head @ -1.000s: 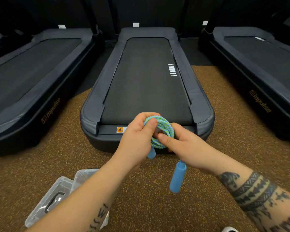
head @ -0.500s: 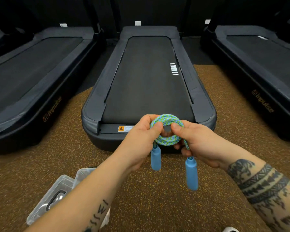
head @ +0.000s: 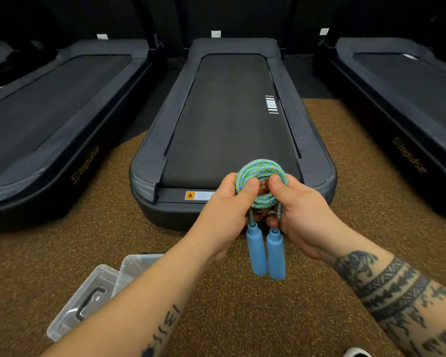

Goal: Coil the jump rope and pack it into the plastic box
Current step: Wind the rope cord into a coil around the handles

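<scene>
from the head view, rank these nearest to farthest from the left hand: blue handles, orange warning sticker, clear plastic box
1. blue handles, hanging just below the left hand
2. orange warning sticker, on the treadmill end, just beyond the hand
3. clear plastic box, on the floor, lower left

Looks like a gym. Three dark treadmill decks side by side: centre treadmill (head: 232, 124) dead ahead, left treadmill (head: 49, 119) and right treadmill (head: 407, 99) flanking, each with a brand logo along the side. Brown speckled rubber floor (head: 242, 318) underfoot, dark far wall.
</scene>
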The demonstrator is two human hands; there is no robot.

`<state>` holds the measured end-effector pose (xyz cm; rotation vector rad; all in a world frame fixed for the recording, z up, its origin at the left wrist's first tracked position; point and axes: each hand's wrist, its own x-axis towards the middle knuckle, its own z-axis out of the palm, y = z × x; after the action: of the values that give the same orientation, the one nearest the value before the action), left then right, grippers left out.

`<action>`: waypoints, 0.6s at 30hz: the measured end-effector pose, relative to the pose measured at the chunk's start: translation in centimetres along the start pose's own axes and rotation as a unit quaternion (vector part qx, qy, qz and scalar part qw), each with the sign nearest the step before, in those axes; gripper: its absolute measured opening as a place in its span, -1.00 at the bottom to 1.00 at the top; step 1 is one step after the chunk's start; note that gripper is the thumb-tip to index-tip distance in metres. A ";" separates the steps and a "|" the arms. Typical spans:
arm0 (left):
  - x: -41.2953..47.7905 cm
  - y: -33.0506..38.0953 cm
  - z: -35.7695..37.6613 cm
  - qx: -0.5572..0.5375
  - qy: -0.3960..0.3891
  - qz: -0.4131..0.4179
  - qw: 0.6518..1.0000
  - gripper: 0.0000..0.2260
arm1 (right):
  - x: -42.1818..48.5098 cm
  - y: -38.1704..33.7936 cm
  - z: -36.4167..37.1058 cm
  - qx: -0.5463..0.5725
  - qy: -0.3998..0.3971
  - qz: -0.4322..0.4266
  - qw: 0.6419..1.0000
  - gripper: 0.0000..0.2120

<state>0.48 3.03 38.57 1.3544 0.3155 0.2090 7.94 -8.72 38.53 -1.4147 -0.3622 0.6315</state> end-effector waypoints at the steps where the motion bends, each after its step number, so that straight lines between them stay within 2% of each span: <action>1: 0.0 0.1 -0.1 -0.017 -0.005 -0.005 1.000 -0.75 | 0.0 -0.1 0.1 -0.004 0.002 0.003 1.000 -0.63; 7: -0.6 0.7 -1.0 -0.048 0.004 -0.028 0.998 -0.76 | -0.1 -0.3 0.6 -0.081 -0.007 -0.013 0.997 -0.73; 12: -1.5 1.0 -1.8 -0.030 -0.042 -0.029 0.998 -0.69 | -0.4 -0.9 1.6 0.003 -0.012 -0.004 1.000 -0.72; 15: -2.2 0.9 -2.2 -0.062 -0.084 -0.023 0.994 -0.61 | -0.4 -1.5 2.8 0.007 -0.009 -0.023 1.000 -0.65; 18: -2.6 0.5 -3.4 -0.038 -0.093 0.026 0.995 -0.53 | -0.8 -2.4 4.5 0.029 -0.015 -0.032 0.999 -0.61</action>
<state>-3.12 5.42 38.67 1.2964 0.1156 0.1358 5.10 -5.75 41.61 -1.3338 -0.4082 0.6064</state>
